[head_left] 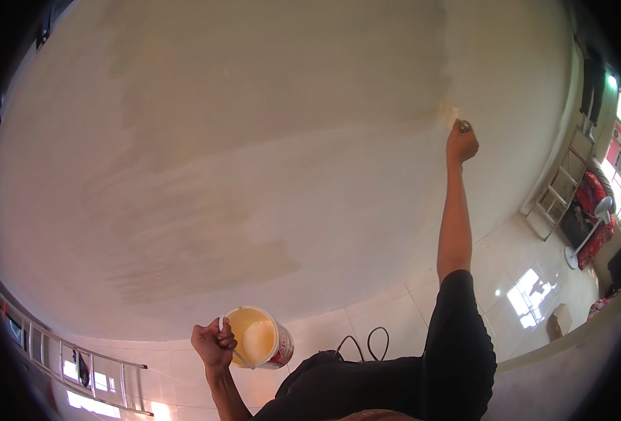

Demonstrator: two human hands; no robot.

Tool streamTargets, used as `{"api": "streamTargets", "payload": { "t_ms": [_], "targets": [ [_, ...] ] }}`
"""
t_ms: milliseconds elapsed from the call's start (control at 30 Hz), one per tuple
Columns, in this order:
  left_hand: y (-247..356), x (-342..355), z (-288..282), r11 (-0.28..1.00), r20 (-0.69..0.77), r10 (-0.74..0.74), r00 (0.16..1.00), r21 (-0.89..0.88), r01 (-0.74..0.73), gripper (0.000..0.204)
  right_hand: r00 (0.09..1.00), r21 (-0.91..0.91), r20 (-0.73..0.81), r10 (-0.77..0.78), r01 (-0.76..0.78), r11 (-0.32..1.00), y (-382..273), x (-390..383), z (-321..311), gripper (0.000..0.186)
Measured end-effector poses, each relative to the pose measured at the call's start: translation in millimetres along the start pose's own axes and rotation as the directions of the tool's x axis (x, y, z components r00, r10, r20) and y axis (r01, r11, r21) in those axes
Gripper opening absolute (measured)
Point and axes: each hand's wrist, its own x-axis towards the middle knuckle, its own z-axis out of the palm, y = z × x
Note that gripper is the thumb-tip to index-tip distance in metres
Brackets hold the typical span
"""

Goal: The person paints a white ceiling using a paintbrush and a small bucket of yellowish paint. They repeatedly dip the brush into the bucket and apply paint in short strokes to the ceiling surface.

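Head view, the only one: right hand (pixel 462 144) at two o'clock, with arm stretched far out and fingers curled tightly around a small pale brush-like tool (pixel 454 113), mostly hidden by the fist, tip against the broad off-white wall (pixel 366 189). Left hand (pixel 214 344) at seven o'clock, folded into a fist around the thin white curved handle (pixel 241 358) of a round white plastic bucket (pixel 284 345). Just beside this fist, bucket with cream-coloured content inside, probably paint. Cannot tell exactly the height above the glossy pale tiled floor (pixel 394 323).

Could spill, in my judgement, because of such a long reach: with body leaning toward two o'clock, easy to tilt or swing the bucket without looking at it. Could also drip from the tip onto the tiles, making them slippery. With wet fingers, possible to lose the tool. Near half past five, thin black looped cord (pixel 378 328), maybe catching on something during a turn; cannot tell where resting. At eight o'clock, long silver metal ladder (pixel 103 355), possible to knock by a careless sideways step.
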Motion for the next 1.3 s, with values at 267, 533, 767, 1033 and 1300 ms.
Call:
{"api": "streamTargets", "payload": {
  "t_ms": [267,533,767,1033,1300],
  "targets": [
    [8.7,-0.5,3.3,0.999,0.041,-0.032,0.999,0.011,0.031,0.030,0.897,0.505,0.031,-0.441,0.367,0.782,-215.4,-217.4,-79.5,0.027],
    [18.8,-9.1,5.3,0.999,0.102,-0.030,0.994,0.026,0.027,0.022,0.740,0.908,0.307,-0.599,-0.040,0.416,-306.1,-275.5,-210.1,0.020],
    [7.3,-3.9,-8.7,0.999,0.204,0.007,0.979,0.035,-0.014,0.051,0.207,0.646,0.743,-0.636,-0.468,0.603,-249.7,-288.0,-269.0,0.013],
    [21.2,-16.4,19.0,0.995,0.161,0.062,0.985,0.062,-0.073,0.039,-0.051,0.496,0.782,-0.621,-0.552,0.670,-226.6,-332.1,-289.8,0.010],
    [27.5,-13.9,26.7,0.998,0.194,0.052,0.980,0.016,-0.056,0.028,-0.360,0.717,0.618,-0.699,-0.107,0.689,-247.7,-393.8,-286.7,0.020]
  ]
}}
